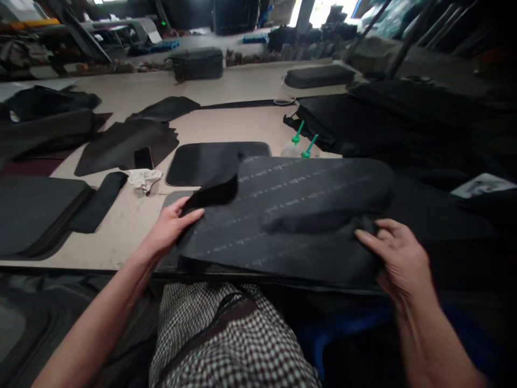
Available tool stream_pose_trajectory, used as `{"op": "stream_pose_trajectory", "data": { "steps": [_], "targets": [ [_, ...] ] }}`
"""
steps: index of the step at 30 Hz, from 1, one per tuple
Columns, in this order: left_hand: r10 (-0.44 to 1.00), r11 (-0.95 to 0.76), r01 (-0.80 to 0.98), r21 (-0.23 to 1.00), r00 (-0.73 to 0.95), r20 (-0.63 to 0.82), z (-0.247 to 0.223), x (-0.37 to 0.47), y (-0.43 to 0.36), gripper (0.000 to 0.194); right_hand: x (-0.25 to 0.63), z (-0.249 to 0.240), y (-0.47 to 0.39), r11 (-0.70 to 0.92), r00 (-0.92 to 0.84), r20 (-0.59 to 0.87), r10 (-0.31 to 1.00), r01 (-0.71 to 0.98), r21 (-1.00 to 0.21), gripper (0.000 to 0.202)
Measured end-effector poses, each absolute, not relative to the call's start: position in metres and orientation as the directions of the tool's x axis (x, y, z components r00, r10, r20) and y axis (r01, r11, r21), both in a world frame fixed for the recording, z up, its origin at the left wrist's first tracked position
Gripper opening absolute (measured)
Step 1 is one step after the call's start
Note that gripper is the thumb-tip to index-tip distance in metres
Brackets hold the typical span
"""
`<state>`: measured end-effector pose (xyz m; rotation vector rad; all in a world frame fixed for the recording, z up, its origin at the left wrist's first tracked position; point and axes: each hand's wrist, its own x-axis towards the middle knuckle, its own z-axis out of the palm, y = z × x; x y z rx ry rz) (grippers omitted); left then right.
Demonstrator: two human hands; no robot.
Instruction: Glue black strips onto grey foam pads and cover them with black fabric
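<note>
Black and bendy, a printed sheet (pixel 250 237) with rows of pale marks lies across the middle of the frame, near the front edge of a cream table (pixel 111 237). At its left end, the left hand (pixel 172 226) pinches the edge, with the thumb on top. At its right end, the right hand (pixel 398 253) grips a bunched-up bit between thumb and fingers. Just behind the sheet, left of the middle, is a dark panel (pixel 202 161) with round corners. Two squeeze bottles with green tips (pixel 296 139) peek up behind the sheet, a little right of the middle. Left of the panel sit a crumpled white cloth (pixel 142 179) and a dark phone (pixel 142 158). A pile of black pieces (pixel 36 210) is at the left side. Checked clothing (pixel 242 345) shows at the bottom.
</note>
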<state>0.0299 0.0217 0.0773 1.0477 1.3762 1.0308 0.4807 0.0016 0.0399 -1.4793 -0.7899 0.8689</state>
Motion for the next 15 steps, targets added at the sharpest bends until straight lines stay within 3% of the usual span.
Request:
{"op": "stream_pose_trajectory", "data": {
  "steps": [4, 6, 9, 15],
  "targets": [
    [0.951, 0.279, 0.218, 0.935, -0.195, -0.238, 0.070, -0.027, 0.021, 0.075, 0.435, 0.024, 0.020, -0.046, 0.220, -0.029, 0.975, 0.072, -0.996, 0.097],
    [0.944, 0.301, 0.312, 0.901, -0.229, -0.237, 0.060, -0.044, 0.018, 0.074, 0.424, 0.013, 0.022, -0.049, 0.127, -0.033, 0.991, 0.120, -0.992, 0.106],
    [0.949, 0.305, 0.455, 0.837, -0.213, -0.231, 0.043, -0.057, 0.015, 0.068, 0.417, -0.003, 0.023, -0.047, 0.085, -0.028, 0.996, 0.233, -0.971, 0.104],
    [0.977, 0.192, 0.786, 0.588, -0.207, -0.042, 0.025, -0.061, 0.016, 0.065, 0.418, -0.019, 0.020, 0.042, 0.100, 0.124, 0.987, 0.585, -0.810, 0.083]
  ]
}}
